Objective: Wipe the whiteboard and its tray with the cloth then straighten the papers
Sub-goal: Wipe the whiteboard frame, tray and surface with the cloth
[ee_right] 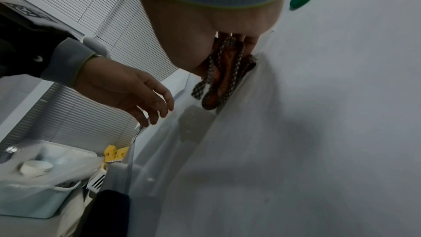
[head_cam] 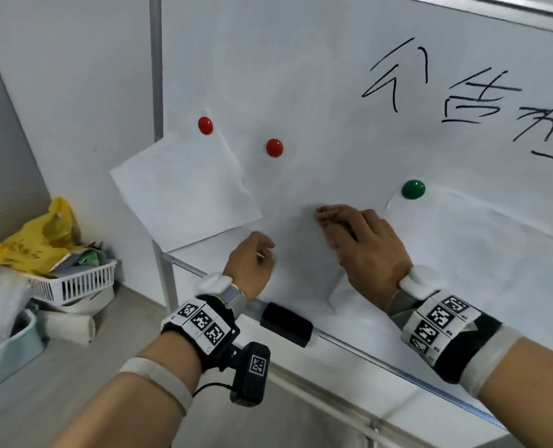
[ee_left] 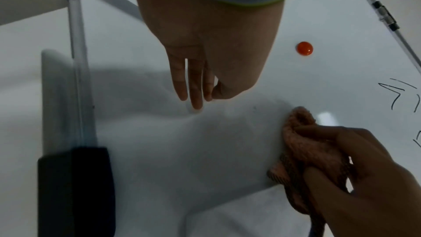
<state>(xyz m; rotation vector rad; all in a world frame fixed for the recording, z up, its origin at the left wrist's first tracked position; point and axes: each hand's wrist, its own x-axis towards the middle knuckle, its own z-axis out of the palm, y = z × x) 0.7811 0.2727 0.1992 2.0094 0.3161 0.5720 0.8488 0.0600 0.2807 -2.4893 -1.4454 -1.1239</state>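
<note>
The whiteboard (head_cam: 317, 76) carries black writing (head_cam: 430, 85) at the upper right. Three white papers hang on it. The left paper (head_cam: 184, 195) is tilted under a red magnet (head_cam: 205, 125). The middle paper (head_cam: 301, 253) hangs below another red magnet (head_cam: 274, 147), and the right paper (head_cam: 463, 253) under a green magnet (head_cam: 413, 189). My left hand (head_cam: 265, 253) pinches the middle paper's left edge between thumb and fingertips (ee_left: 196, 100). My right hand (head_cam: 330, 221) grips a bunched orange cloth (ee_left: 303, 143) and presses it on that paper. The tray (head_cam: 349, 345) runs below.
A black eraser (head_cam: 286, 324) lies on the tray under my left wrist. On the floor to the left stand a white basket (head_cam: 74, 279) with a yellow bag (head_cam: 35, 240) and a pale bin (head_cam: 6, 344). Window blinds (ee_right: 102, 15) hang beyond the board's left edge.
</note>
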